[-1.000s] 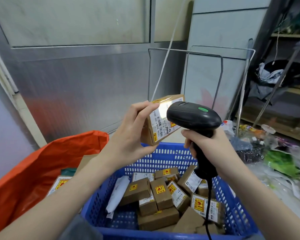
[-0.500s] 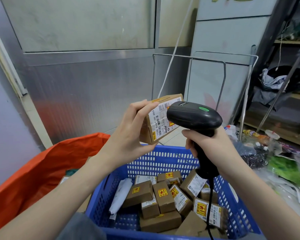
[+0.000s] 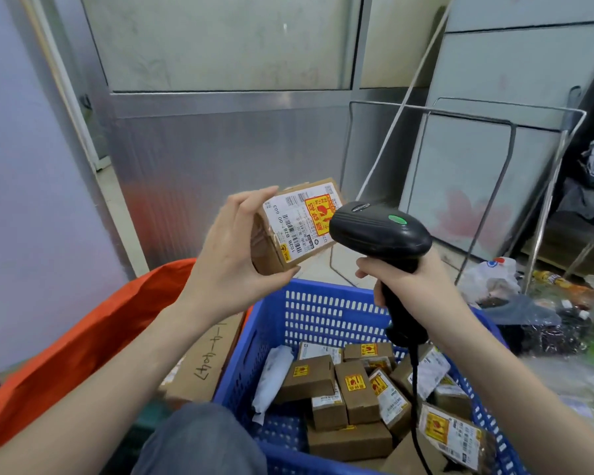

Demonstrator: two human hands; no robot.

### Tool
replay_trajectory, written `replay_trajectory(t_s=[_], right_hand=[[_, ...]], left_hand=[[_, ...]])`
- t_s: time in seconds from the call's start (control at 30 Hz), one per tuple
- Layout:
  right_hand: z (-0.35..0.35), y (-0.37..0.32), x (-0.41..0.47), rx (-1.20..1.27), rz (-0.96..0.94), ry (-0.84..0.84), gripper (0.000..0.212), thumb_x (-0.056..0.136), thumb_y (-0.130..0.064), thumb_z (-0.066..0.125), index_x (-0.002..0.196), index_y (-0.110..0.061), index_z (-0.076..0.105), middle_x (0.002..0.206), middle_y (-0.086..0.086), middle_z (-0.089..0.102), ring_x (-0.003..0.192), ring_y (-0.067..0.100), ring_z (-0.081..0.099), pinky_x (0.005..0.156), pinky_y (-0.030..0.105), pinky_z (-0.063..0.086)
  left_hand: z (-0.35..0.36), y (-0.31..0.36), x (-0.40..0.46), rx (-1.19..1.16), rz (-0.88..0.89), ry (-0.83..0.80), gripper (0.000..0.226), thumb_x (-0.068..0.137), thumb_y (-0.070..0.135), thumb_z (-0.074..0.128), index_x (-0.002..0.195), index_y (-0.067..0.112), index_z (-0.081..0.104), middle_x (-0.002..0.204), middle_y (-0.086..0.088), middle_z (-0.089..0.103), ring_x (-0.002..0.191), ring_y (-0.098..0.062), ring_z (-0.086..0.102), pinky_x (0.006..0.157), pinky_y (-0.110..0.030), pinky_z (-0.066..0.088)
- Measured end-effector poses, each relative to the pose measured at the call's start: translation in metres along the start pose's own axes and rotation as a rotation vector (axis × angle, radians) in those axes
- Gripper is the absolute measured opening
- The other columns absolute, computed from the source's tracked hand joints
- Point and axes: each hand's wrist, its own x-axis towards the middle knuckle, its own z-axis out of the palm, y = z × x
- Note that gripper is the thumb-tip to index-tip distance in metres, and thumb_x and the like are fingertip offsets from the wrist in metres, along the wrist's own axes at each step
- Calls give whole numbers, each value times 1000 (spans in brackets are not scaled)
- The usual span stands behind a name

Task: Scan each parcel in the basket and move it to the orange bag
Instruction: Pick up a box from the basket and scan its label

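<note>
While gripped in left hand (image 3: 230, 265), parcel (image 3: 295, 224) now turned label-up versus half a second ago; right hand (image 3: 415, 289) clasps scanner (image 3: 381, 231) above blue basket (image 3: 316, 313), beside orange bag (image 3: 93, 323).

Soft even indoor light, wide-angle bending at edges, slight blur

Metal-clad wall panel (image 3: 220, 159) behind. 2 bent wire frames (image 3: 477, 125) lean against grey cabinet (image 3: 511, 80) at right. Crumpled plastic bags and wrappers (image 3: 528, 303) heaped on floor beneath. Large flat carton (image 3: 213, 354) bears handwritten marks.
</note>
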Motion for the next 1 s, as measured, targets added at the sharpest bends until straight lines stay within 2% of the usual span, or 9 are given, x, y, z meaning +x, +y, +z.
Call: replay_trajectory(t_s=[0.1,0.17,0.23,0.3,0.4,0.53,0.63,0.87,1.0], right_hand=[[33,1,10,8,-11,-43,10,87,-22,64,91,-13,64,44,-1,55,41,2,52,46,8,43],[56,3,16,6,-25,-86,9,87,-21,65,88,-13,63,46,-1,56,42,3,52,46,9,43],[78,6,22,1,-32,-128,11,86,-20,66,82,-11,62,48,3,56,43,5,53,47,10,44],[101,11,27,8,-26,-171,14,86,-20,66,77,-10,62,49,5,56,43,5,53,47,10,44],[133,20,34,22,1,-240,14,85,-17,67,77,-8,61,45,2,55,42,6,52,48,12,43],[172,41,42,-4,78,-300,18,85,-14,67,74,-2,58,50,6,55,40,5,51,46,11,40],[201,61,46,-64,101,-338,24,85,-12,66,73,7,56,55,13,53,41,5,51,49,15,42],[250,109,56,-93,202,-394,13,85,-10,67,84,1,61,57,6,51,42,2,50,44,11,38],[261,129,62,-126,260,-411,16,86,-11,66,88,5,63,59,11,51,41,4,50,45,11,39]], left_hand=[[-15,-23,-16,7,-105,52,90,67,36,79,140,26,28,128,6,37,119,-8,43,98,-17,38],[-24,-40,-29,27,-189,82,91,66,34,80,140,25,29,130,-1,38,118,-10,44,96,-18,39],[-33,-61,-45,55,-281,105,92,66,27,85,140,21,31,128,-1,37,117,-10,44,94,-14,38],[-42,-82,-64,77,-398,116,90,66,19,85,140,19,33,124,5,32,114,-4,41,95,-12,36],[-50,-111,-96,84,-606,87,87,68,15,82,140,18,33,122,4,28,108,7,33,99,-19,32],[-47,-152,-150,97,-882,2,94,67,25,84,143,15,30,121,2,26,118,-9,37,101,-20,26],[-37,-179,-191,54,-1053,-32,103,65,33,87,146,11,28,129,-3,26,125,-17,38,106,-25,27],[3,-223,-240,35,-1179,-79,111,64,41,87,149,7,23,128,0,24,126,-16,36,109,-27,29],[28,-236,-248,41,-1146,-110,108,65,36,87,147,3,24,123,-1,23,118,-9,33,100,-15,24]])
